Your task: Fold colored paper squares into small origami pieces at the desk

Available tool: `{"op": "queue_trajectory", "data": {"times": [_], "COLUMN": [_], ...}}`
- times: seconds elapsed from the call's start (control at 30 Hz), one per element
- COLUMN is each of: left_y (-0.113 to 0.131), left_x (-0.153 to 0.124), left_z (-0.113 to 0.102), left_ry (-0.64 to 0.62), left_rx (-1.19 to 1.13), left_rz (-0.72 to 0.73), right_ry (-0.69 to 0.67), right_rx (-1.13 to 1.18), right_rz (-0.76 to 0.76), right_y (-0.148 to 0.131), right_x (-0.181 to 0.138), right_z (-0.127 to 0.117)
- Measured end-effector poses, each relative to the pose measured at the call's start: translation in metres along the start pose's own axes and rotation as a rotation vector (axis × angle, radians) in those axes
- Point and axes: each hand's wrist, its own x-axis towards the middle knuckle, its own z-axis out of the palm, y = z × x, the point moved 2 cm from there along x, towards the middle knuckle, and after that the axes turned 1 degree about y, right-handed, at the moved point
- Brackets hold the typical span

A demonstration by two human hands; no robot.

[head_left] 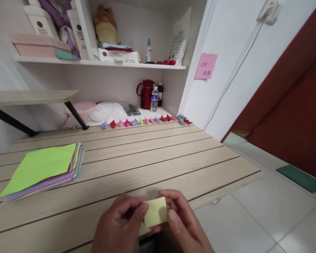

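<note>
A small piece of folded pale-yellow paper [156, 212] is held up between my two hands, just over the near edge of the table. My left hand [121, 223] pinches its left side between thumb and fingers. At the right side, my right hand [183, 219] has its thumb by the paper's edge and its fingers curled behind it. Farther left on the table lies a stack of coloured paper squares [44, 165], with a lime-green sheet on top. Along the back edge stands a row of small folded paper boats [134, 122] in purple, red, pink and green.
The wooden slatted table [147, 154] ends at the right above a tiled floor [242, 211]. A small raised stand [34, 97] is at the back left. Behind the boats are a water bottle [154, 100], a dark red jug [146, 94] and a white plastic bag [107, 112].
</note>
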Motion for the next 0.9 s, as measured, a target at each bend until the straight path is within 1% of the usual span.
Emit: {"op": "queue_trajectory", "data": {"times": [0.03,0.07,0.1,0.13,0.17,0.27,0.3,0.37,0.43,0.5,0.57,0.6,0.63,0.67,0.7,0.73,0.77,0.8,0.83,0.87,0.9], "left_y": [0.001,0.001,0.0,-0.001,-0.003,-0.007,-0.008,-0.008,-0.008,-0.008,-0.008,-0.009,-0.01,-0.011,-0.013,-0.014,-0.016,-0.021,-0.027,-0.034,-0.041], "left_x": [0.008,0.016,0.024,0.031,0.037,0.051,0.053,0.056,0.057,0.056,0.052,0.049,0.046,0.041,0.036,0.028,0.019,0.009,0.0,-0.008,-0.014], "left_z": [-0.002,-0.004,-0.004,-0.004,-0.004,-0.001,0.0,0.002,0.003,0.003,0.003,0.002,0.001,-0.001,-0.004,-0.007,-0.01,-0.013,-0.014,-0.014,-0.015], "left_ry": [-0.102,-0.168,-0.243,-0.308,-0.355,-0.397,-0.399,-0.41,-0.417,-0.405,-0.365,-0.328,-0.278,-0.211,-0.109,-0.004,0.137,0.235,0.228,0.186,0.171], "left_rx": [0.09,0.144,0.197,0.276,0.368,0.501,0.52,0.568,0.609,0.648,0.693,0.721,0.756,0.792,0.841,0.88,0.904,0.939,0.962,0.979,0.994], "left_rz": [-0.015,-0.045,-0.079,-0.101,-0.119,-0.089,-0.068,-0.035,-0.017,-0.002,0.004,0.015,0.055,0.134,0.28,0.484,0.728,0.917,1.077,1.184,1.224], "right_ry": [0.04,0.078,0.083,0.029,-0.064,-0.292,-0.36,-0.47,-0.519,-0.501,-0.465,-0.44,-0.409,-0.38,-0.354,-0.333,-0.323,-0.321,-0.321,-0.323,-0.328], "right_rx": [-0.182,-0.361,-0.528,-0.684,-0.823,-1.115,-1.19,-1.314,-1.392,-1.423,-1.42,-1.404,-1.38,-1.352,-1.324,-1.3,-1.283,-1.273,-1.266,-1.262,-1.263], "right_rz": [-0.113,-0.227,-0.344,-0.46,-0.558,-0.78,-0.826,-0.871,-0.874,-0.875,-0.885,-0.89,-0.893,-0.894,-0.894,-0.894,-0.89,-0.885,-0.878,-0.872,-0.864], "right_y": [-0.006,-0.012,-0.018,-0.023,-0.027,-0.03,-0.029,-0.022,-0.015,-0.009,-0.006,-0.005,-0.006,-0.006,-0.007,-0.008,-0.009,-0.009,-0.01,-0.01,-0.01], "right_x": [-0.003,-0.005,-0.006,-0.005,-0.003,0.005,0.007,0.01,0.01,0.008,0.007,0.007,0.007,0.008,0.009,0.01,0.01,0.01,0.01,0.01,0.01], "right_z": [-0.011,-0.022,-0.031,-0.037,-0.041,-0.042,-0.04,-0.034,-0.031,-0.031,-0.031,-0.031,-0.03,-0.029,-0.028,-0.027,-0.026,-0.025,-0.024,-0.024,-0.024]}}
